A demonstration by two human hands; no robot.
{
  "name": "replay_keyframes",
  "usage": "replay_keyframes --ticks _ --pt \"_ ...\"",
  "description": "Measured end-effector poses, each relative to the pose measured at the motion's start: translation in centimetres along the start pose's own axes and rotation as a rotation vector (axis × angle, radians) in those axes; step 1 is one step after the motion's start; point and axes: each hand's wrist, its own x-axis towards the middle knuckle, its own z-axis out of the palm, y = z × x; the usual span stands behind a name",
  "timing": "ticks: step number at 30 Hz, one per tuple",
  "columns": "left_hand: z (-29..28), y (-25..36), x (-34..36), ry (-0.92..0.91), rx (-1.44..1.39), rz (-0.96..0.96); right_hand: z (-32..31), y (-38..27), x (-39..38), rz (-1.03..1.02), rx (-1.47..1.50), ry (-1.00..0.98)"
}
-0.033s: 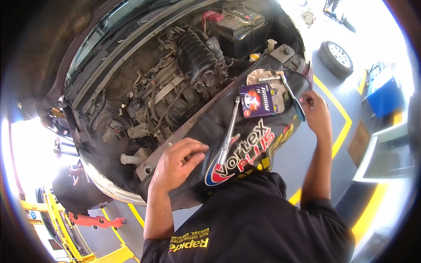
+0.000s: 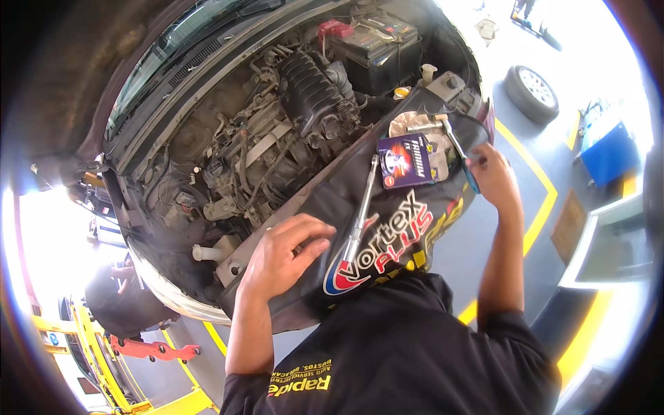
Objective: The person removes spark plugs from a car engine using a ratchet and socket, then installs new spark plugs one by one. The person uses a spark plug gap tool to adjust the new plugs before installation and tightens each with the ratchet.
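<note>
Over the dark printed fender cover [image 2: 436,257] draped across the car's front edge, my left hand [image 2: 290,252] hovers or rests with loosely bent fingers apart, holding nothing. A long chrome socket extension [image 2: 363,200] lies just right of it. A purple cardboard box [image 2: 404,159] sits on a pale crumpled cloth or paper [image 2: 408,121], with a small chrome tool piece [image 2: 422,126] nearby. My right hand [image 2: 492,173] has its fingers closed on the handle of a ratchet [image 2: 456,142] lying beside the box.
Beyond the cover are the open engine bay [image 2: 249,138] and battery [image 2: 373,48]. A loose wheel [image 2: 532,90] and blue bin [image 2: 609,152] stand right. A person in dark clothing [image 2: 121,304] is near yellow lift equipment [image 2: 83,339] at left.
My right hand has shifted slightly left onto the ratchet handle and its fingers have closed in on it. My left hand has edged a little to the right, still empty.
</note>
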Motion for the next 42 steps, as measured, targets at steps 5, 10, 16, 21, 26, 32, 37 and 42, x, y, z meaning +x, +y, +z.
replay_keyframes --ticks 5,10,16,21,26,32,37,42 --pt "0.6 0.3 1.6 -0.004 0.019 0.027 2.3 0.3 2.0 0.027 -0.087 -0.129" --pt "1.1 -0.2 -0.2 -0.026 -0.075 -0.042 2.0 3.1 4.2 -0.040 0.259 -0.119" --pt "0.1 -0.4 -0.4 0.097 -0.324 -0.029 -4.7 -2.3 -0.3 -0.254 0.585 -0.069" --pt "2.2 1.4 -0.1 -0.030 -0.464 -0.092 0.5 -8.0 -5.5 -0.262 0.839 -0.727" --pt "4.0 0.5 -2.1 0.190 -0.251 -0.229 5.1 -11.5 -8.7 -0.112 0.918 -1.021" --pt "4.0 -1.2 -3.1 0.026 -0.110 -0.472 6.4 -13.2 -9.8 0.024 0.681 -1.147" --pt "4.6 -1.7 -2.5 0.120 -0.044 -0.431 6.5 -13.6 -8.7 0.030 0.726 -1.241" --pt "5.2 -1.3 0.0 0.091 -0.008 -0.412 6.4 -12.1 -8.0 -0.021 0.750 -1.033"
